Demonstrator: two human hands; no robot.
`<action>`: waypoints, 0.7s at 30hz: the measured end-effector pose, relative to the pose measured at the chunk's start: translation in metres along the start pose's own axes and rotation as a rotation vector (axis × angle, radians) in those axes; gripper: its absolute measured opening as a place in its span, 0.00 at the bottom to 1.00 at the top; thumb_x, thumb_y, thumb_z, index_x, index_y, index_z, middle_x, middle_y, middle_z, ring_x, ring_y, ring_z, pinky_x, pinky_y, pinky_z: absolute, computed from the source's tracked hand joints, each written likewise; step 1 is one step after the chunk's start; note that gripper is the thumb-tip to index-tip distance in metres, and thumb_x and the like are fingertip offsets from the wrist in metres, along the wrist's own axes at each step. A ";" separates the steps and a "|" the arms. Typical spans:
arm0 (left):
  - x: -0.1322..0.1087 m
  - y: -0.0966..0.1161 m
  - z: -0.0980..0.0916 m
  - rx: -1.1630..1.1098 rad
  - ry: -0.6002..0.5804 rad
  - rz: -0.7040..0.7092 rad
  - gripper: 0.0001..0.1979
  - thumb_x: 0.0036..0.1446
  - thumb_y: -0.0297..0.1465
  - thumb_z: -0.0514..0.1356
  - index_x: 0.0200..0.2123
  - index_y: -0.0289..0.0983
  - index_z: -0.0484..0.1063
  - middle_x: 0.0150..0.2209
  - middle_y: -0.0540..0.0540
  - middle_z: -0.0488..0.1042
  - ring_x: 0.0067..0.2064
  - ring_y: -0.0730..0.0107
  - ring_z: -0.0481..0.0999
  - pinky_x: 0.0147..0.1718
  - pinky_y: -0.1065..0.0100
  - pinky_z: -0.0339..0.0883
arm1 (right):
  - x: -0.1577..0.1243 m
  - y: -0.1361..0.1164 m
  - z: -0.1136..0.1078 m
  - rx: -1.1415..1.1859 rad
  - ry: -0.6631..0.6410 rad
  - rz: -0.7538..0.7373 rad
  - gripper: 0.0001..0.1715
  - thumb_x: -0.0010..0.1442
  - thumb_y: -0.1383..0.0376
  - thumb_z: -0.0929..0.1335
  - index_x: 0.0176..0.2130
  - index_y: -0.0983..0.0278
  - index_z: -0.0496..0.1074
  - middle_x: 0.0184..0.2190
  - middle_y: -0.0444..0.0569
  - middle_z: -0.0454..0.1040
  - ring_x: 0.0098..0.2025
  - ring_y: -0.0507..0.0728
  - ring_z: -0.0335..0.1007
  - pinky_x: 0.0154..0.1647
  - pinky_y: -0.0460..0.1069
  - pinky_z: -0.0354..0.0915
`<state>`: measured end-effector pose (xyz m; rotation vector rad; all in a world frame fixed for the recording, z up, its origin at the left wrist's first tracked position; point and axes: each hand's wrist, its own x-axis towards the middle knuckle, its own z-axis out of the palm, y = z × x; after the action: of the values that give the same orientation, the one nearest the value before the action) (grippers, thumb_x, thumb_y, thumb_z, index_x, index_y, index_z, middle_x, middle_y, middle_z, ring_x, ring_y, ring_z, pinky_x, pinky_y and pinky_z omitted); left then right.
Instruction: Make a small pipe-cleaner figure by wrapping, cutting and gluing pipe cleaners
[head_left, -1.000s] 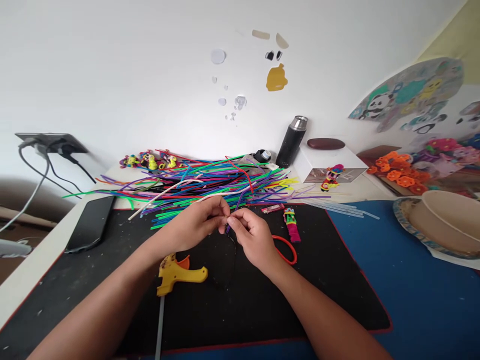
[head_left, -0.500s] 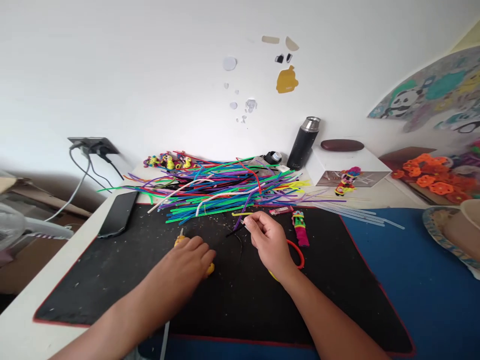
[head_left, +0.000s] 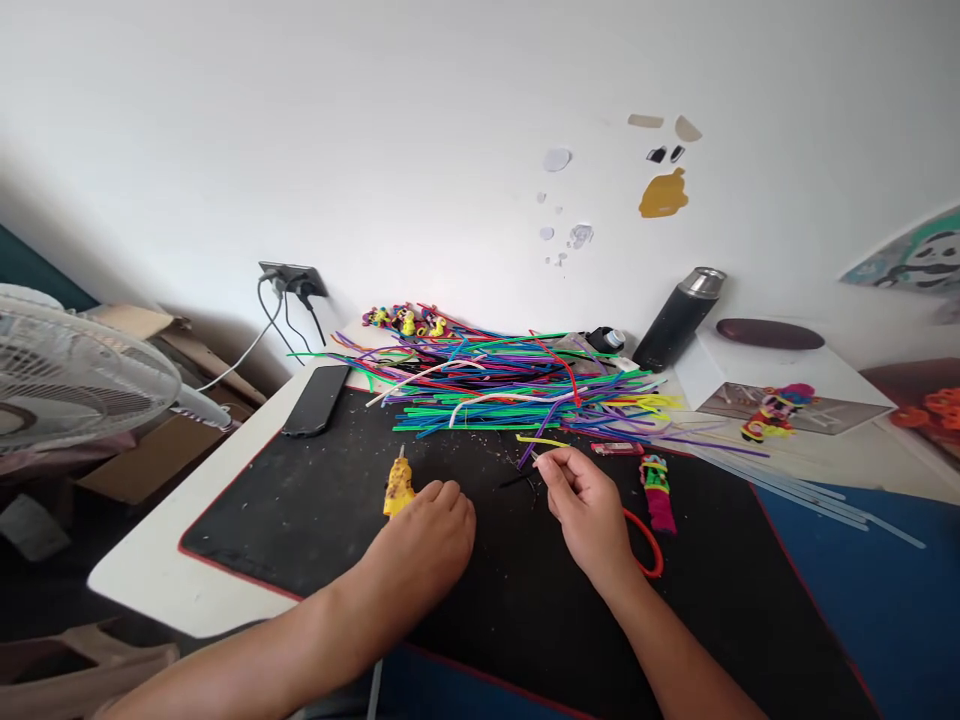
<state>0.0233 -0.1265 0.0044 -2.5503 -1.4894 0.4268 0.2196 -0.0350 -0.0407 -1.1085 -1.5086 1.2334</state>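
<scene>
Seemingly partway: left hand (head_left: 441,532) closed over glue gun (head_left: 399,486) on mat (head_left: 262,500); right hand (head_left: 581,500) pinching small piece (too fine to identify), probably unglued; nearby figure (head_left: 659,498) looks partly made.

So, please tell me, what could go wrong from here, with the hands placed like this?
The left hand grips the yellow glue gun, its nozzle pointing toward the pile of coloured stems; if it is hot, a drip might stick to them.

The right hand pinches a tiny piece, too small to identify; it could slip and be hard to find on the speckled black mat.
</scene>
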 end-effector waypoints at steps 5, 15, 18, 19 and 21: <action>-0.007 -0.031 -0.006 -0.041 -0.038 -0.057 0.11 0.63 0.17 0.60 0.45 0.31 0.81 0.40 0.36 0.81 0.42 0.50 0.79 0.41 0.55 0.72 | 0.000 -0.001 0.001 0.015 -0.016 0.007 0.29 0.65 0.39 0.70 0.35 0.62 0.74 0.18 0.37 0.54 0.20 0.51 0.47 0.20 0.48 0.47; -0.005 -0.092 0.029 -0.239 0.135 -0.245 0.16 0.64 0.21 0.56 0.48 0.33 0.83 0.46 0.32 0.85 0.49 0.41 0.82 0.51 0.47 0.74 | -0.001 -0.007 0.005 -0.036 0.011 -0.045 0.22 0.68 0.47 0.69 0.33 0.61 0.73 0.21 0.39 0.60 0.23 0.52 0.54 0.25 0.48 0.53; 0.000 -0.083 0.010 -0.438 0.283 -0.198 0.19 0.71 0.40 0.58 0.56 0.38 0.81 0.53 0.36 0.84 0.55 0.41 0.81 0.56 0.47 0.72 | 0.002 -0.007 0.004 -0.036 0.018 -0.032 0.22 0.68 0.46 0.69 0.33 0.61 0.72 0.20 0.38 0.58 0.22 0.52 0.52 0.25 0.48 0.52; 0.005 -0.078 0.000 -0.534 0.304 -0.183 0.21 0.72 0.44 0.57 0.59 0.41 0.79 0.55 0.38 0.84 0.56 0.44 0.81 0.56 0.50 0.72 | 0.003 -0.006 0.004 -0.036 0.023 -0.031 0.22 0.68 0.46 0.69 0.33 0.61 0.72 0.20 0.38 0.57 0.22 0.52 0.52 0.25 0.48 0.52; 0.020 -0.068 -0.020 -0.694 0.267 -0.112 0.23 0.72 0.48 0.58 0.62 0.44 0.77 0.57 0.42 0.83 0.57 0.48 0.81 0.54 0.56 0.73 | 0.005 -0.006 0.005 -0.036 0.040 -0.039 0.22 0.68 0.47 0.69 0.33 0.61 0.73 0.20 0.38 0.58 0.23 0.52 0.52 0.25 0.48 0.52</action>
<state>-0.0172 -0.0756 0.0385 -2.8070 -1.8962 -0.5249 0.2133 -0.0314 -0.0350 -1.1157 -1.5201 1.1551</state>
